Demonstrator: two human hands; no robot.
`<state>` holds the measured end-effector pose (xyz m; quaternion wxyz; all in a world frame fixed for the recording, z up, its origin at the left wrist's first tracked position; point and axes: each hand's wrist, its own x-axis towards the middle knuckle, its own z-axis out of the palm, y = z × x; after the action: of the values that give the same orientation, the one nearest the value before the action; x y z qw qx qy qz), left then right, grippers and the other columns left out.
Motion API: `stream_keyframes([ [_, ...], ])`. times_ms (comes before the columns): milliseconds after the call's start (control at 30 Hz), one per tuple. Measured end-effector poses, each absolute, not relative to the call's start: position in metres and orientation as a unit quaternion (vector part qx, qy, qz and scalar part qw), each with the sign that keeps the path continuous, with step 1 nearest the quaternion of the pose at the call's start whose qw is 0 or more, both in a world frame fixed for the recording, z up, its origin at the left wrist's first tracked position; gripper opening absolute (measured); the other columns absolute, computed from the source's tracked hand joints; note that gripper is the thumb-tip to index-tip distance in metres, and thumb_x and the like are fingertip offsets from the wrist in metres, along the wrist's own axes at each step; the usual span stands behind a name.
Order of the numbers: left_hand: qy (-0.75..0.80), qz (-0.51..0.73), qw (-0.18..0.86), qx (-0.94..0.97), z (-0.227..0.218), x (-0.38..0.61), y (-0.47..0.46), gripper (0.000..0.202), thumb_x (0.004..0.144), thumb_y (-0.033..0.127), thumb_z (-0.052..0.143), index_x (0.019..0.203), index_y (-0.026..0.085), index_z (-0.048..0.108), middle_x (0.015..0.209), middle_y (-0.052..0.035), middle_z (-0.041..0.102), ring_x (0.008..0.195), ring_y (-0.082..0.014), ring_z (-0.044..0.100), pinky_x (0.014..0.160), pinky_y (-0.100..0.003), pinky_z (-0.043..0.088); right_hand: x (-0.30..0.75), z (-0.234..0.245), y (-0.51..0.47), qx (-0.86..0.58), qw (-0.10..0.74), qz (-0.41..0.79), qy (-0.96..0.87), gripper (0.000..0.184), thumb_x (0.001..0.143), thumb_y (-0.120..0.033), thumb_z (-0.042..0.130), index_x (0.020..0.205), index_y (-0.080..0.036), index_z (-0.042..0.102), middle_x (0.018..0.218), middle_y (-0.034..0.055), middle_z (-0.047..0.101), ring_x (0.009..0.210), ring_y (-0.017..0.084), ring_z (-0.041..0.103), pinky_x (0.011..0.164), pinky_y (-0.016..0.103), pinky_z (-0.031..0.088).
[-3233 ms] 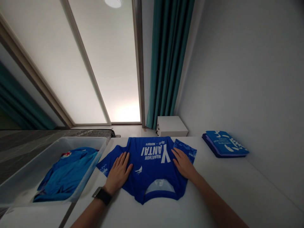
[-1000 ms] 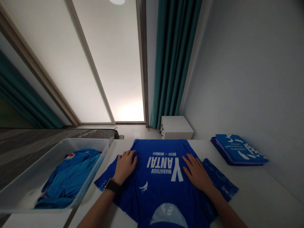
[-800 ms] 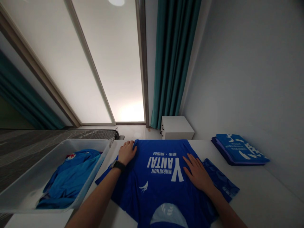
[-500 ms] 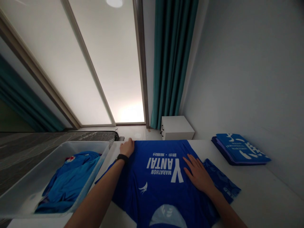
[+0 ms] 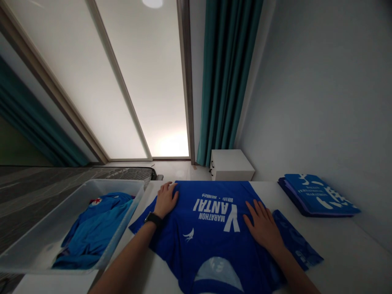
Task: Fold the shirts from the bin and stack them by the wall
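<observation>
A blue T-shirt (image 5: pixel 211 241) lies spread on the white table, its collar toward me and its white "Yantai Marathon" print upside down from here. On its far left edge rests my left hand (image 5: pixel 166 200), fingers stretched out and flat; a dark watch is on that wrist. My right hand (image 5: pixel 263 226) lies with fingers spread on the right side of the shirt, beside the print. The patterned right sleeve (image 5: pixel 297 241) sticks out past that hand. Both hands press on the cloth without gripping it.
At the left stands a clear plastic bin (image 5: pixel 139 200) with crumpled blue clothes (image 5: pixel 98 228) inside. A stack of folded blue shirts (image 5: pixel 318 196) sits at the right by the wall. Beyond the table's far edge are a white cabinet (image 5: pixel 231 163) and a teal curtain (image 5: pixel 231 81).
My left hand has loosened from the shirt's far edge, its fingers now straighter and flatter. My right hand stays spread on the cloth. The whole view has shifted slightly.
</observation>
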<state>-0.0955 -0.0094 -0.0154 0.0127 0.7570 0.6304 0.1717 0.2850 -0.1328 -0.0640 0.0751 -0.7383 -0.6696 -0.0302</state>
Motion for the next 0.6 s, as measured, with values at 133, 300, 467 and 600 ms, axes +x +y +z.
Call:
stream_keyframes([
  [133,0.484,0.127,0.0,0.866,-0.023,-0.083,-0.028,0.041,0.097,0.033,0.041,0.136,0.026,0.053,0.147,-0.0051,0.047,0.137,-0.0216,0.039,0.115,-0.041,0.028,0.294,-0.067,-0.132,-0.747,0.071,-0.051,-0.659,0.065,0.094,-0.051,0.026,0.147,-0.016,0.041,0.153,0.0139,0.036,0.144,0.031,0.025,0.116,0.052,0.019],
  [300,0.583,0.097,-0.024,0.807,-0.029,-0.097,-0.042,0.049,0.099,0.038,0.036,0.144,0.024,0.044,0.153,-0.0048,0.04,0.143,-0.023,0.032,0.117,-0.044,0.025,0.282,-0.06,-0.141,-0.708,0.065,-0.035,-0.703,0.062,0.095,-0.051,0.027,0.147,-0.019,0.042,0.154,0.0122,0.036,0.144,0.029,0.025,0.117,0.051,0.018],
  [467,0.59,0.084,-0.036,0.802,-0.033,-0.126,-0.058,0.051,0.098,0.039,0.036,0.147,0.025,0.041,0.155,-0.0035,0.035,0.144,-0.0224,0.029,0.118,-0.045,0.023,0.267,-0.043,-0.14,-0.673,0.094,-0.004,-0.733,0.057,0.097,-0.05,0.028,0.141,-0.02,0.05,0.145,0.012,0.048,0.138,0.028,0.037,0.117,0.05,0.02],
  [600,0.604,0.077,-0.037,0.792,-0.035,-0.142,-0.073,0.051,0.097,0.039,0.036,0.146,0.026,0.042,0.154,-0.0031,0.036,0.143,-0.0235,0.031,0.118,-0.046,0.023,0.271,-0.032,-0.114,-0.664,0.125,0.023,-0.737,0.052,0.099,-0.038,0.025,0.134,-0.017,0.055,0.134,0.0122,0.058,0.127,0.025,0.049,0.113,0.044,0.03],
])
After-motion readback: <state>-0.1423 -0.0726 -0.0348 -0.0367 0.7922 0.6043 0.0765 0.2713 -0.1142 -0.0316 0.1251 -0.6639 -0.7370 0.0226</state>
